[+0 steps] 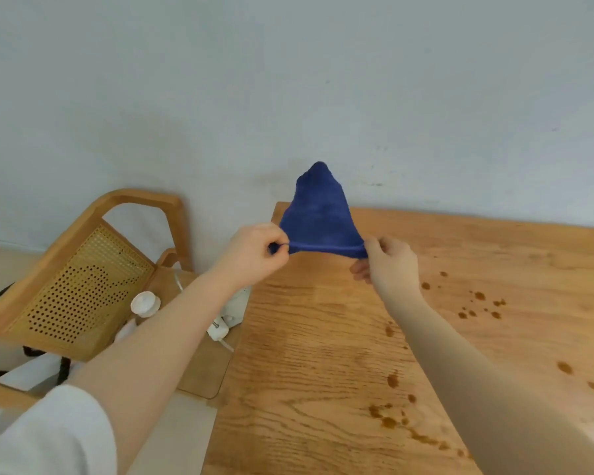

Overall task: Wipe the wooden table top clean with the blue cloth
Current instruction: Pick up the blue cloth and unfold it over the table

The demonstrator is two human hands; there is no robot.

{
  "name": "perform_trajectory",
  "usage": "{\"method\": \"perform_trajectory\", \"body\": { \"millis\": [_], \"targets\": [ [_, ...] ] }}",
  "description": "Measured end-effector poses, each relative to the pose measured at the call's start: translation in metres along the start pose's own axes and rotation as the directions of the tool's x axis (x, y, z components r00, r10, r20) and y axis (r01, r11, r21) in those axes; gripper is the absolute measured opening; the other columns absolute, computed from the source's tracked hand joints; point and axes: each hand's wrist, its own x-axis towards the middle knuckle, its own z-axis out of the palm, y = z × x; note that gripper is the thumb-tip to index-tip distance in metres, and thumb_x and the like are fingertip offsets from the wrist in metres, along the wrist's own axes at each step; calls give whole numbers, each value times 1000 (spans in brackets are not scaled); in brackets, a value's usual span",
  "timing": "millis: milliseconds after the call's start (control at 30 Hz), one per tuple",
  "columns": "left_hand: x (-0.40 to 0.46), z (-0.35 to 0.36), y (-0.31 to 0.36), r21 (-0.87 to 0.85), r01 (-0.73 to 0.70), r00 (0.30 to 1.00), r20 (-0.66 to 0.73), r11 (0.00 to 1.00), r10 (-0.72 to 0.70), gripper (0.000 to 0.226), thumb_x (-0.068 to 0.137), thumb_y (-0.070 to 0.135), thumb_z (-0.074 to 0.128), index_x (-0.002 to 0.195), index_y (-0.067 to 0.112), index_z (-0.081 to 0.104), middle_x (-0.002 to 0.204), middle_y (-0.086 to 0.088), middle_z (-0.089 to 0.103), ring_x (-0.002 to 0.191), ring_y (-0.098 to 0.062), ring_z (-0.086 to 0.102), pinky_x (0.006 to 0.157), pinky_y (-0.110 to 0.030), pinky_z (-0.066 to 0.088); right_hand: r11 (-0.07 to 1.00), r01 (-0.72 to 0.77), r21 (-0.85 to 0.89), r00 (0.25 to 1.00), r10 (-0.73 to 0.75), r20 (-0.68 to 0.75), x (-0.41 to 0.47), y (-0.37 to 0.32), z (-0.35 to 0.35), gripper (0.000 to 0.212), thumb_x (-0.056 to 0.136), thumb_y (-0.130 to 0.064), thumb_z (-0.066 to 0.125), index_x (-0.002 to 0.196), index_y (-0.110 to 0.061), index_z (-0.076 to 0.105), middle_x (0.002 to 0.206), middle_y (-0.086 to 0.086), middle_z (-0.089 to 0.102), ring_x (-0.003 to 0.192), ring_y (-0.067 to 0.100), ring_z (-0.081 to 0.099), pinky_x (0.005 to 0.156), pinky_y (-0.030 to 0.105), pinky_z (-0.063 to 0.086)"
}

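The blue cloth (319,214) is held up in the air above the far left corner of the wooden table top (316,337). My left hand (254,253) pinches its near left corner and my right hand (390,265) pinches its near right corner, so the near edge is stretched taut between them. The rest of the cloth rises to a peak in front of the wall. Brown liquid stains (391,378) are scattered over the wood, mostly to the right of my right arm and near the front.
A wooden chair with a woven cane back (79,286) stands left of the table. On its seat lie a white round-capped object (145,303) and a white plug with a cable (220,329). A pale wall runs right behind the table's far edge.
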Motion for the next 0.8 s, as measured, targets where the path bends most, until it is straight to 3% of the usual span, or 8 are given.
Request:
{"method": "perform_trajectory", "body": {
  "millis": [67, 167, 267, 367, 500, 567, 667, 800],
  "targets": [
    [-27, 26, -16, 31, 22, 976, 216, 999, -28, 12, 83, 7, 57, 80, 4, 68, 80, -2, 64, 77, -18, 59, 75, -32, 48, 960, -56, -274, 989, 91, 117, -10, 37, 3, 32, 90, -26, 42, 73, -5, 58, 55, 5, 62, 52, 23, 56, 55, 34, 46],
    [-59, 51, -31, -8, 81, 919, 388, 997, -71, 17, 88, 11, 52, 73, 14, 59, 67, 8, 54, 62, -8, 48, 62, -24, 39, 852, 48, -522, 976, 72, 207, -23, 73, 8, 37, 88, -27, 52, 56, -7, 52, 62, -2, 48, 62, 18, 45, 56, 30, 35],
    [-72, 60, -44, -101, 194, 921, 361, 976, -146, 21, 92, 13, 47, 73, 20, 54, 63, 7, 51, 57, -6, 43, 57, -22, 35, 927, 105, -361, 958, 3, 287, -24, 81, 21, 34, 92, -23, 50, 72, 4, 56, 81, 0, 47, 79, 18, 42, 69, 30, 32],
    [-63, 64, -52, -197, 308, 924, 294, 931, -244, 20, 95, 17, 45, 80, 22, 57, 73, 1, 58, 63, -9, 50, 60, -20, 40, 981, -192, -21, 944, 191, 270, -9, 79, 40, 32, 93, -25, 45, 67, -6, 44, 68, 7, 39, 65, 21, 37, 61, 31, 29],
    [-31, 74, -59, -206, 356, 926, 208, 912, -315, 17, 95, 19, 45, 96, 20, 62, 84, 7, 63, 79, -7, 57, 69, -20, 45, 777, -611, 152, 755, 514, 407, 23, 79, 61, 18, 87, -27, 56, 71, -19, 57, 69, 1, 59, 67, 19, 56, 67, 34, 47],
    [-15, 81, -64, -198, 355, 931, 169, 914, -325, 18, 95, 19, 46, 99, 19, 63, 87, 8, 63, 80, -7, 57, 68, -16, 43, 684, -712, 158, 656, 567, 498, 40, 79, 65, 16, 85, -29, 63, 79, -14, 64, 72, 3, 68, 70, 20, 63, 70, 34, 51],
    [0, 94, -75, -120, 353, 930, 149, 928, -335, 19, 95, 18, 45, 102, 17, 63, 90, 7, 61, 83, -11, 57, 67, -17, 42, 654, -746, 125, 594, 569, 568, 63, 79, 69, 19, 88, -29, 60, 83, -12, 67, 77, 5, 70, 72, 19, 64, 69, 32, 51],
    [2, 107, -87, 68, 296, 949, 93, 953, -302, 22, 91, 15, 50, 112, 14, 57, 110, -4, 59, 100, -20, 55, 83, -33, 46, 724, -686, 74, 669, 588, 454, 81, 76, 72, 31, 91, -37, 52, 78, -11, 63, 73, 5, 64, 59, 17, 61, 52, 25, 49]
  ]
}}
